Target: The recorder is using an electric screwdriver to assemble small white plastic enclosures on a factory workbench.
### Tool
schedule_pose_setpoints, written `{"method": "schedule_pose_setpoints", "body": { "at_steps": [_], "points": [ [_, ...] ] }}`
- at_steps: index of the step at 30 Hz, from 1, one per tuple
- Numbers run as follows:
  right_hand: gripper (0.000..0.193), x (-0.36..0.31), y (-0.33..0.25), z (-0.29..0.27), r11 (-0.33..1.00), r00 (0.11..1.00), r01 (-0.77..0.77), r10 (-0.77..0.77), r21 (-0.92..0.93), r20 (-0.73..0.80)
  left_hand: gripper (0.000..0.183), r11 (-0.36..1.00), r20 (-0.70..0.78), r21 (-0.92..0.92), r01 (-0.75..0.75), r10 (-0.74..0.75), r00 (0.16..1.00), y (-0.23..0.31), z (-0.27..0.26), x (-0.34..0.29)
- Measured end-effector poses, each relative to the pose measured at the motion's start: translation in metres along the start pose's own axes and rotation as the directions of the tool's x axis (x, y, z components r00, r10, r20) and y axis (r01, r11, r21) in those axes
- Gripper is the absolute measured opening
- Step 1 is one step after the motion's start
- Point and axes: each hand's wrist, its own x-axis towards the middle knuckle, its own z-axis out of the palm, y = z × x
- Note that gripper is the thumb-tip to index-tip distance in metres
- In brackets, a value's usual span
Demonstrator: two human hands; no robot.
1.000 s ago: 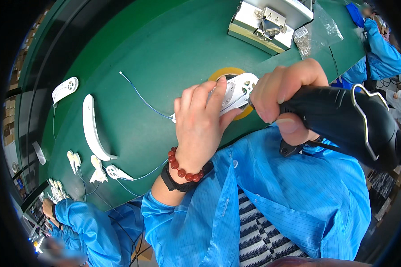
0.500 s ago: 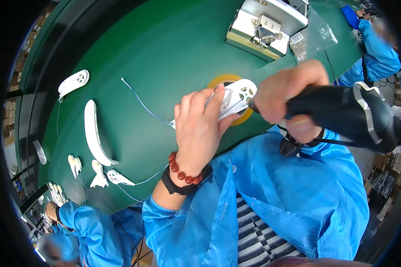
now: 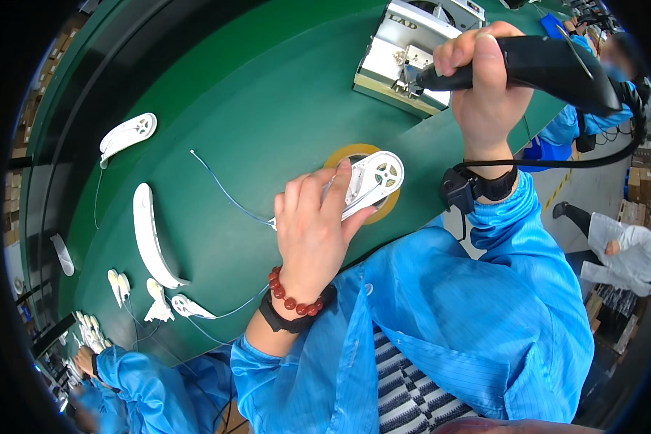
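Observation:
My left hand [image 3: 309,230] grips a long white plastic housing [image 3: 372,189], pressing it down over a yellow ring like a tape roll [image 3: 358,149]. A round spoked end of the housing shows beyond my fingers; the rest is under my palm. From its other end a thin blue wire [image 3: 228,193] runs out over the table. My right hand [image 3: 490,90] is wrapped round a black corded electric screwdriver [image 3: 546,66], thumb along its body. The tool's tip is at the metal front of a white box-shaped screw feeder [image 3: 380,59]; whether they touch I cannot tell.
On the green table [image 3: 217,108] at left lie a white housing [image 3: 128,137], a curved white cover [image 3: 148,235] and several small white parts with wires [image 3: 188,307]. A co-worker's blue sleeve [image 3: 141,376] is at lower left. The screwdriver's black cable [image 3: 586,160] loops at right.
My right hand has lifted the screwdriver off the housing's round end and carried it up and away to the screw feeder. My left hand keeps its grip. The view has shifted slightly.

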Motion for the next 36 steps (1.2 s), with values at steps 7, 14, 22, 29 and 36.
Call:
{"method": "schedule_pose_setpoints", "body": {
  "at_steps": [7, 14, 22, 29, 36],
  "points": [
    [0.013, 0.002, -0.014, -0.002, 0.999, 1.0, 0.002, -0.003, -0.052, -0.019, 0.062, 1.0, -0.012, -0.019, -0.021, 0.021, 1.0, 0.008, -0.008, -0.005],
    [0.012, 0.005, -0.011, 0.001, 0.996, 1.0, -0.025, 0.024, -0.084, -0.011, 0.063, 1.0, -0.004, -0.019, -0.02, 0.02, 1.0, 0.006, -0.008, -0.003],
    [0.012, 0.021, -0.026, 0.038, 0.926, 0.949, -0.281, 0.229, -0.252, -0.217, 0.063, 1.0, -0.013, -0.018, -0.011, 0.011, 1.0, 0.007, -0.012, -0.009],
    [0.017, 0.022, -0.02, 0.032, 0.957, 0.969, -0.221, 0.194, -0.19, -0.152, 0.062, 1.0, -0.02, -0.019, -0.014, 0.014, 1.0, 0.003, -0.009, -0.005],
    [0.015, 0.014, -0.023, 0.021, 0.976, 0.976, -0.219, 0.219, -0.006, 0.022, 0.061, 1.0, -0.013, -0.016, -0.002, 0.001, 1.0, -0.002, -0.011, -0.002]
  ]
}}
